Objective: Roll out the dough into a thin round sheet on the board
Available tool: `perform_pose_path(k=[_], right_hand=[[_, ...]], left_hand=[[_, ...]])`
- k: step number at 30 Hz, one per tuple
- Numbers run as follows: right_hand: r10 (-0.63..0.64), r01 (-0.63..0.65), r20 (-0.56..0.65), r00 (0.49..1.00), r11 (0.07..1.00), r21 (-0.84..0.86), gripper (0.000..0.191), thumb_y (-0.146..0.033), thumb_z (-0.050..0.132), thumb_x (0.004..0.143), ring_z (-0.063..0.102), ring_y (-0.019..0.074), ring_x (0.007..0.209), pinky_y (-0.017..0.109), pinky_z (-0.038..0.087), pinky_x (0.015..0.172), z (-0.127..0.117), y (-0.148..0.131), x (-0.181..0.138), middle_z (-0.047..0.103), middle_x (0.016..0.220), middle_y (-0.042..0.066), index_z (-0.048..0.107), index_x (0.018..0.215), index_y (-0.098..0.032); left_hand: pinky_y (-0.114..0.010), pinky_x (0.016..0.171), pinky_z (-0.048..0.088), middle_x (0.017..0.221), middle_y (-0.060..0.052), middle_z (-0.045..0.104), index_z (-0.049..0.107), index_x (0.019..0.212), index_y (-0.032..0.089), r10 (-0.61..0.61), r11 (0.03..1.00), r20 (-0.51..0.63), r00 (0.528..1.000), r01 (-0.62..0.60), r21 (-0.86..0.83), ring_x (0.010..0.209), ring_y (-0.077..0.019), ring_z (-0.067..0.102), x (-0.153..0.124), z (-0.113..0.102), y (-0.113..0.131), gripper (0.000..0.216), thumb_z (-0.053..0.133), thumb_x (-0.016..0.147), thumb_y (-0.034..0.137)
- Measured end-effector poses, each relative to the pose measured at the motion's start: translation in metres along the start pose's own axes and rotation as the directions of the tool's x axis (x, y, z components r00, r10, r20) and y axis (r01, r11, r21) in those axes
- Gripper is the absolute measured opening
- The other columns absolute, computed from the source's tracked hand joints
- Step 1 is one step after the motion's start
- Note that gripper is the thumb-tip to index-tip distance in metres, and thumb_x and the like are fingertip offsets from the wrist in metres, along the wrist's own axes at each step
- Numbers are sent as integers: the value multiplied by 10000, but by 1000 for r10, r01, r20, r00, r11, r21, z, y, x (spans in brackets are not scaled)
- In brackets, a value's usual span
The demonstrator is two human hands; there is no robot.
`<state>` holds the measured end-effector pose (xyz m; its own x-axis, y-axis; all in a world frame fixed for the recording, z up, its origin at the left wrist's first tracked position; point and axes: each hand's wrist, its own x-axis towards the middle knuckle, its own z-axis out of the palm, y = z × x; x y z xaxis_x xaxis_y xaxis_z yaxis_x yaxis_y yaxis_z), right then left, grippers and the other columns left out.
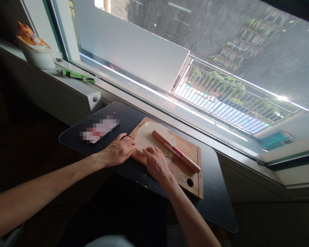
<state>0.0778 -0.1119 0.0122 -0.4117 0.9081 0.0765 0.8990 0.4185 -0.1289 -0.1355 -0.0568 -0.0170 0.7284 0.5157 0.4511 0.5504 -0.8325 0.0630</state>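
A thin round sheet of pale dough (148, 136) lies on a wooden cutting board (187, 167). A wooden rolling pin (175, 151) rests across the dough and board, untouched. My left hand (118, 151) sits at the board's left corner, fingers curled and pinching the near edge of the dough. My right hand (156, 164) lies on the board beside it, fingers bent onto the same dough edge.
The board sits on a small dark table (216, 202) under a large window (185, 51). A phone (99, 129) lies on the table's left end. A radiator (74, 92) and a white pot (37, 51) stand on the left.
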Motion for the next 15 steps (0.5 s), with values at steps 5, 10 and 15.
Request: perform_pose_path(k=[5,10,15], right_hand=[[-26,26,29,999,1000,-12,463,-60,440,934,528,204,1034,312,402,885,-2,1,-1,633,1136,49,614,1301,-282],[-16,18,50,999,999,-32,399,-117,460,952,511,218,1048,321,413,887,1,0,-3,609,1165,62,627,1277,-277],[-21,22,62,998,999,-27,480,-59,475,893,498,224,1064,335,419,902,1,1,-3,595,1190,65,599,1308,-267]], left_hand=[[-485,1127,243,1032,-45,657,646,1185,242,52,998,21,998,-52,31,1051,-216,578,-2,-1,1,301,513,923,175],[-503,1129,244,1025,-54,648,664,1139,226,18,999,25,1000,-20,50,1049,-226,576,0,4,5,261,516,926,200],[-533,1110,275,1016,-76,663,673,1076,193,-11,998,64,998,6,67,1045,-251,577,5,4,11,230,488,939,207]])
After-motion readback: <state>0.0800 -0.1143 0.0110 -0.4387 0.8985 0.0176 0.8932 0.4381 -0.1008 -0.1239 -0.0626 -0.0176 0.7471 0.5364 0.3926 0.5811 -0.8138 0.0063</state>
